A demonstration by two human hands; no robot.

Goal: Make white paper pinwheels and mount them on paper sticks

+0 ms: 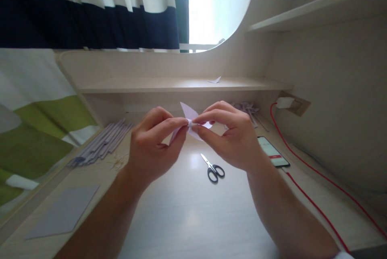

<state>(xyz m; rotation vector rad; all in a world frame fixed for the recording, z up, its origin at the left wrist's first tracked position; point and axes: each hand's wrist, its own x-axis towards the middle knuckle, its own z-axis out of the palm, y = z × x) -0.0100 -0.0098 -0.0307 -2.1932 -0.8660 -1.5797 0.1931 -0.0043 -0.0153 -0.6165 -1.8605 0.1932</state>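
A pale lilac paper pinwheel is held up over the desk, its pointed blades drawn in to the middle. My left hand pinches its centre from the left between thumb and forefinger. From the other side, my right hand closes thumb and fingertips on the same centre. The fingers partly hide the folds and whatever fastens them. Below the hands, black-handled scissors lie on the desk, blades pointing away from me.
Rolled paper sticks lie at the left, beside small tan pieces and a flat paper sheet. Pale paper shapes with sticks sit back right. A phone, red cable and charger are right; a paper scrap rests on the shelf.
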